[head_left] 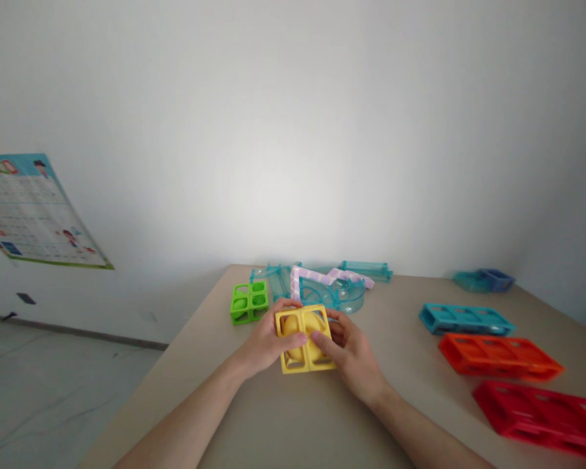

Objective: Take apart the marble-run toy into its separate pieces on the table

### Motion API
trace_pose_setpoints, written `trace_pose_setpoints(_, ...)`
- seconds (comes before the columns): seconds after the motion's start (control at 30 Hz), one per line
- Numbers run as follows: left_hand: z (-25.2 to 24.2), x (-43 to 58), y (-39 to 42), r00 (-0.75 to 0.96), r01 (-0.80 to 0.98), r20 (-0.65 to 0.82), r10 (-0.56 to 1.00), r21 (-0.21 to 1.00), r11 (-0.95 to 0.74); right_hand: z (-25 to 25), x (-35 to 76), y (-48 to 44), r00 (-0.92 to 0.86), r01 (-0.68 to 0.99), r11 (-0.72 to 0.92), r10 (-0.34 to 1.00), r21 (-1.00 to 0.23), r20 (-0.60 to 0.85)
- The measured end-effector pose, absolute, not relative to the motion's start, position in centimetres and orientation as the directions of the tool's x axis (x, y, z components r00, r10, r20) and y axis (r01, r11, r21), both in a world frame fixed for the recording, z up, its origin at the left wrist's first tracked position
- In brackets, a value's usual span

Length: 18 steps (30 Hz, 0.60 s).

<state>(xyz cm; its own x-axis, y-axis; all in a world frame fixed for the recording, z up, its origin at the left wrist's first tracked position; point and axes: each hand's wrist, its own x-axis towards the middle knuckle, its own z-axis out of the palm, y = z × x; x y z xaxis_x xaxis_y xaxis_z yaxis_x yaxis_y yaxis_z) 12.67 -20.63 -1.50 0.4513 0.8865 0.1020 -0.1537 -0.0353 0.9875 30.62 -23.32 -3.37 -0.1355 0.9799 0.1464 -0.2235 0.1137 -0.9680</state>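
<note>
Both my hands hold a yellow plastic toy block piece point(308, 361) above the front middle of the table. It has two framed halves side by side with rounded yellow shapes inside. My left hand point(271, 340) grips its left side, thumb pressed on the front. My right hand point(349, 348) grips the right side, its thumb near the middle seam and its fingers curled behind. Beyond my left hand stands a green block piece point(250, 303) with several round openings.
Behind lie clear teal track pieces point(356, 298) and a lilac zigzag track point(315, 276). To the right are teal point(463, 319), orange point(501, 356) and red point(542, 413) block rows on the table point(293, 423). A blue piece point(495, 280) sits at the far right. A poster point(43, 212) hangs on the wall.
</note>
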Motion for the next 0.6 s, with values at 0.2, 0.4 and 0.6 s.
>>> trace_pose_setpoints(0.2, -1.43, 12.80, -20.63, 0.409, -0.162, 0.093, 0.908, 0.986, -0.028, -3.26, 30.46, -23.29, -0.122, -0.239, 0.097, 0.984, -0.966, 0.129)
trace_pose_setpoints(0.4, -1.42, 12.81, -20.66, 0.393, -0.175, 0.066, 0.917, 0.985, 0.004, -3.71, 30.40, -23.09, -0.123, -0.248, 0.090, 0.985, -0.965, 0.123)
trace_pose_setpoints(0.6, -1.73, 12.68, -20.32, 0.374, -0.193, 0.096, 0.922, 0.981, -0.024, -3.79, 30.49, -22.97, -0.112, -0.249, 0.114, 0.983, -0.962, 0.146)
